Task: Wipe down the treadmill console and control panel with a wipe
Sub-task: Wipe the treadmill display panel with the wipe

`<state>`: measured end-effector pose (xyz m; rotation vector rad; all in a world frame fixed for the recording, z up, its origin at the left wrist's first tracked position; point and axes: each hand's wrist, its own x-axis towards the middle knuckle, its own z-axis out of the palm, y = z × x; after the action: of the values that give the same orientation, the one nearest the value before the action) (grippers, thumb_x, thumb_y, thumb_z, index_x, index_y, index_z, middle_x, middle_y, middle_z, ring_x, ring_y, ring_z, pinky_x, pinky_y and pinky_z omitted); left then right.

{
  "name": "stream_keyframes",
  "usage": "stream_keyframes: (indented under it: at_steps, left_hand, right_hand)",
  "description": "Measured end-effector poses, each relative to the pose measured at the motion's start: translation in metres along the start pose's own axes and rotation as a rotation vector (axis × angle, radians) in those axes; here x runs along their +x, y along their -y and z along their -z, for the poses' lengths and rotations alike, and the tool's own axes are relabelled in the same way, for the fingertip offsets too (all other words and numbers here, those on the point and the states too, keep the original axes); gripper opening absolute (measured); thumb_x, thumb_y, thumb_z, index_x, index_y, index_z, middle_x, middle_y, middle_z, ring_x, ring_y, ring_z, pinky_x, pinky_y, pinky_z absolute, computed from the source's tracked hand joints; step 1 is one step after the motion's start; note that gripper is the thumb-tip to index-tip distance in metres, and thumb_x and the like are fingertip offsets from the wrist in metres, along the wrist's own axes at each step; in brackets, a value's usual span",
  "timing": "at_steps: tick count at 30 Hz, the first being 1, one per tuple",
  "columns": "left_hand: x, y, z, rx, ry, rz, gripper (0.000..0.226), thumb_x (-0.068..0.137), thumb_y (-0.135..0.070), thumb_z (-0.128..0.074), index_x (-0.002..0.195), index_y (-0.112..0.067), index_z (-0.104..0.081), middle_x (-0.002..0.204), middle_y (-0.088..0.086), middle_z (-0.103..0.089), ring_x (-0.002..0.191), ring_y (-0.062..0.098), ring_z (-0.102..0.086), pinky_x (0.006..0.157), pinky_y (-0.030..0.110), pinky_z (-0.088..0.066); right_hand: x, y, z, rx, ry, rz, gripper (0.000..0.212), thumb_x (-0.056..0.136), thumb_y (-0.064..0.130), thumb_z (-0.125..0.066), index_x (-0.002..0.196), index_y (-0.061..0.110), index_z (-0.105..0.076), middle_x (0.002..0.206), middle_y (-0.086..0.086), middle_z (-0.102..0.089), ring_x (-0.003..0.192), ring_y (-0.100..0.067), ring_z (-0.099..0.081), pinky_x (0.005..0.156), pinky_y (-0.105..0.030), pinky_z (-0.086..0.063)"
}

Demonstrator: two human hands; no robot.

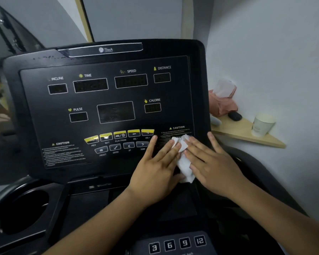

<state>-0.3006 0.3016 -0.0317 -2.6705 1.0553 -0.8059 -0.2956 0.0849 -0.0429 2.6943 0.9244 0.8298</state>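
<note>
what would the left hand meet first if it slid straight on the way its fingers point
The left hand has its fingertips on the wipe; beyond it probably comes the right-hand caution label on the flat console, with nothing raised visible in that line.

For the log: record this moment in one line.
hands: left hand, right hand flat | tool: crumpled white wipe | surface: black console panel

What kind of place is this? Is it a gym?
Probably a small workout room, maybe at home. A treadmill console with speed, pulse and calorie readouts fills the view, and a wooden corner shelf beside it holds a paper cup.
</note>
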Motion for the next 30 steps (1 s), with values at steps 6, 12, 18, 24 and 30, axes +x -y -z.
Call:
stream_keyframes:
  at_steps: [6,12,18,24,30]
  left_hand:
    - [-0.051,0.034,-0.001,-0.034,-0.116,0.116,0.039,0.096,-0.037,-0.055,0.122,-0.010,-0.067,0.134,0.009,-0.060,0.133,0.023,-0.048,0.115,0.056,-0.026]
    - [-0.122,0.080,0.009,0.000,-0.088,0.268,0.041,0.095,-0.036,-0.057,0.121,-0.007,-0.067,0.133,0.010,-0.061,0.131,0.024,-0.050,0.114,0.056,-0.028]
    - [-0.186,0.128,0.022,0.023,-0.049,0.416,0.045,0.094,-0.036,-0.053,0.126,-0.007,-0.063,0.136,0.011,-0.058,0.134,0.024,-0.046,0.117,0.053,-0.023]
    - [-0.223,0.161,0.029,0.023,-0.043,0.513,0.045,0.091,-0.029,-0.050,0.127,-0.006,-0.062,0.139,0.014,-0.055,0.134,0.028,-0.046,0.116,0.055,-0.024]
    - [-0.234,0.179,0.047,-0.083,-0.110,0.572,0.038,0.084,-0.024,-0.042,0.105,-0.014,-0.073,0.119,0.003,-0.069,0.125,0.026,-0.056,0.109,0.052,-0.036]
  right_hand:
    - [0.047,0.042,0.004,0.092,0.009,0.154,0.050,0.095,0.036,-0.034,0.129,0.010,-0.058,0.143,-0.007,-0.050,0.141,-0.020,-0.034,0.114,-0.057,-0.015]
    - [0.098,0.116,0.003,0.133,0.022,0.272,0.052,0.096,0.036,-0.029,0.134,0.008,-0.053,0.142,-0.009,-0.051,0.141,-0.022,-0.033,0.113,-0.059,-0.015]
    - [0.158,0.190,0.004,0.118,0.006,0.337,0.057,0.095,0.038,-0.027,0.129,0.005,-0.058,0.142,-0.010,-0.051,0.142,-0.023,-0.033,0.113,-0.061,-0.015]
    - [0.203,0.241,0.006,0.060,-0.021,0.397,0.055,0.089,0.036,-0.056,0.135,0.006,-0.052,0.145,-0.010,-0.048,0.142,-0.024,-0.031,0.115,-0.061,-0.009]
    - [0.224,0.254,0.024,0.304,-0.119,0.379,0.033,0.087,0.022,-0.051,0.112,0.011,-0.069,0.129,-0.005,-0.063,0.133,-0.022,-0.046,0.114,-0.060,-0.018]
